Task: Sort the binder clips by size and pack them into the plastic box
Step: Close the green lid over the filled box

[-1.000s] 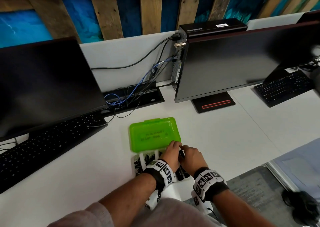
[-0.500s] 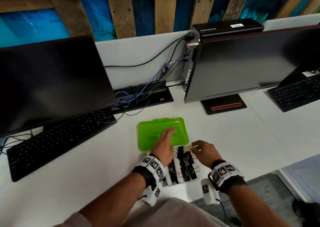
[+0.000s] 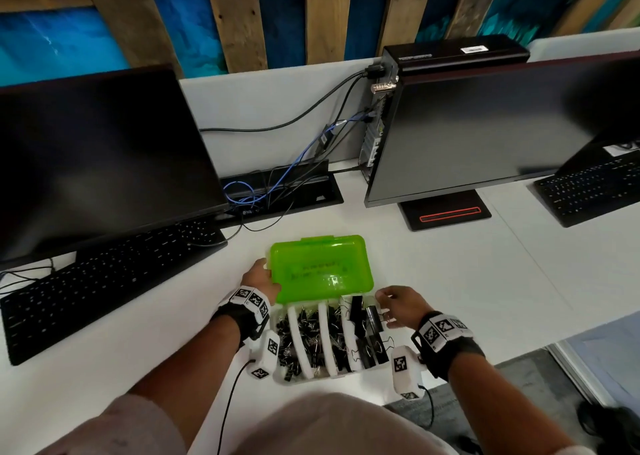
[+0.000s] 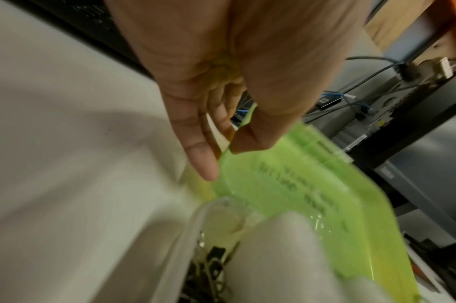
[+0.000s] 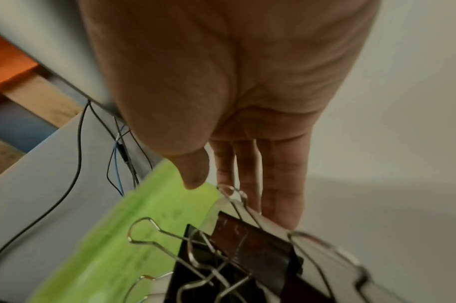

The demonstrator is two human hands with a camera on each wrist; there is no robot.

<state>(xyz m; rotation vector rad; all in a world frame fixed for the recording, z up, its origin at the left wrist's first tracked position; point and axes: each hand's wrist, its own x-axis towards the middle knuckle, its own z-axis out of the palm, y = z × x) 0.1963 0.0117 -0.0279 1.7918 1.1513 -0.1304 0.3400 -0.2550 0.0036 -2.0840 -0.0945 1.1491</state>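
The plastic box stands open on the white desk: a clear base (image 3: 286,380) with white dividers (image 3: 298,336) and a green lid (image 3: 322,267) hinged at the far side. Small black binder clips (image 3: 308,333) fill the left and middle compartments. Large clips (image 3: 372,319) lie in the right one. My left hand (image 3: 258,278) pinches the lid's left edge; in the left wrist view the thumb lies on top of the lid (image 4: 312,184) and the fingers beside it. My right hand (image 3: 398,304) sits at the box's right rim, fingers straight, beside the large clips (image 5: 252,246).
A black keyboard (image 3: 104,288) and dark monitor (image 3: 97,156) stand to the left. Behind the box is a cable tray (image 3: 277,191). A second monitor (image 3: 502,125) on its stand (image 3: 446,210) and another keyboard (image 3: 595,187) are at the right. The desk's front edge runs just behind the box.
My left hand slid from the top of the green lid to its left edge. My right hand moved out of the box to its right rim, uncovering the clips.
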